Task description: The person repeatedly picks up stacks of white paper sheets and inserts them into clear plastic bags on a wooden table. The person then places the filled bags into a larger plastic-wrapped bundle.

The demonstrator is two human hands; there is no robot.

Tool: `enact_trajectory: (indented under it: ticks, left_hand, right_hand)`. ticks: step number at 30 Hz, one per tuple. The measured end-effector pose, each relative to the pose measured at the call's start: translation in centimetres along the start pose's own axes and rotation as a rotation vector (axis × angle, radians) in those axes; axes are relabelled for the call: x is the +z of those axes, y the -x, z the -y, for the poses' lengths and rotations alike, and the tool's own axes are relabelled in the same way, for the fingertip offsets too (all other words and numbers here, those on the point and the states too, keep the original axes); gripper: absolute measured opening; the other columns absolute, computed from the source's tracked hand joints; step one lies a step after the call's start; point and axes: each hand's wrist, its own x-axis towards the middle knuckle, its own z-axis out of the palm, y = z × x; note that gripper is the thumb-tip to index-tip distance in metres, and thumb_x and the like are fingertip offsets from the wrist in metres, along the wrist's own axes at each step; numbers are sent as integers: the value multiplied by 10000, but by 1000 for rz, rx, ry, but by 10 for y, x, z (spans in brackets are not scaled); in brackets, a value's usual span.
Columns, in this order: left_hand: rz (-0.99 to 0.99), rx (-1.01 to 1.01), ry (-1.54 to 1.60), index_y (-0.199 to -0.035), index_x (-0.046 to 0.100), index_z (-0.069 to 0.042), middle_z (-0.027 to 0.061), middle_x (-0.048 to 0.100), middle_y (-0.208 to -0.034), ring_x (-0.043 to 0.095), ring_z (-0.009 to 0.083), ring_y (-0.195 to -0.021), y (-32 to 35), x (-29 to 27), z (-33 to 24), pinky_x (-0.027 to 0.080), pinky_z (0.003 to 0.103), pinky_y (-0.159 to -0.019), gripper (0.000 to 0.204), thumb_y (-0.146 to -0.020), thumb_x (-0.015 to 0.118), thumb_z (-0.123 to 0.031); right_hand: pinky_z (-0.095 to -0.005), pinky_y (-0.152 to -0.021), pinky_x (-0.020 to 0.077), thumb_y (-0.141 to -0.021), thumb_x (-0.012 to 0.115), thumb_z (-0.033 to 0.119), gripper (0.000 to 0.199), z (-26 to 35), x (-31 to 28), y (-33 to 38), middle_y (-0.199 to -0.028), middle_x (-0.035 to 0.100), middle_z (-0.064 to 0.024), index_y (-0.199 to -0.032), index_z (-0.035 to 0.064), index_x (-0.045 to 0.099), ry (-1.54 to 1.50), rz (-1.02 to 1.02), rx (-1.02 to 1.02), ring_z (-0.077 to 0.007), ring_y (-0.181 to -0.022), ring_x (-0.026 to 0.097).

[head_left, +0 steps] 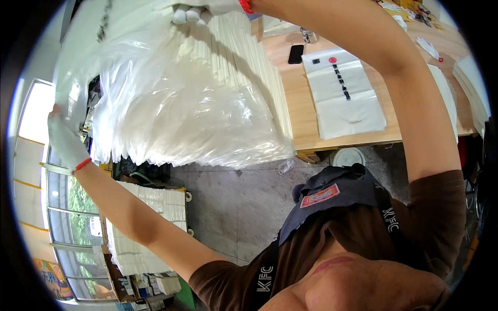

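A thick bundle of translucent white plastic bags (192, 93) is lifted in front of me, its loose ends fanning down over the floor. My left hand (65, 137), in a white glove with a red cuff, grips the bundle's left edge. Up at the top of the view, my right hand (207, 9), gloved the same way, clutches the bundle's upper end. Both arms are raised and spread wide apart.
A wooden table (306, 119) stands at the right with a flat white bag (345, 96), a black phone (295, 53) and more white stacks on it. A cart piled with white sheets (148, 228) sits at lower left by windows. A white bucket (348, 156) rests under the table.
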Motion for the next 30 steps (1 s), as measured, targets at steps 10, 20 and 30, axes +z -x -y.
enact_trajectory:
  ticks: [10,20,30]
  left_hand:
    - [-229,-524,517,-1385,317,4,140,385,-1382,408,270,-1226,287,88,228,315,411,-1044,568,-977,308,-390]
    - [1137,221,519,-969,609,-93,143,586,-935,554,337,-866,570,295,48,444,427,-755,190,-818,622,-207]
    - [1503,200,317,-752,683,-174,64,640,-842,596,257,-799,548,427,-48,453,385,-698,167,-761,662,-339]
  right_hand:
    - [-228,-543,452,-943,463,364,365,-15,-26,176,-738,640,-85,-858,35,594,168,219,390,-95,-592,579]
    - [-262,-555,493,-921,475,397,376,-190,-39,505,-766,630,-72,-946,38,581,-42,-536,1043,-155,-625,598]
    - [-278,-517,481,-915,515,365,346,-207,-17,542,-746,636,-103,-887,26,578,-329,-772,928,-156,-573,587]
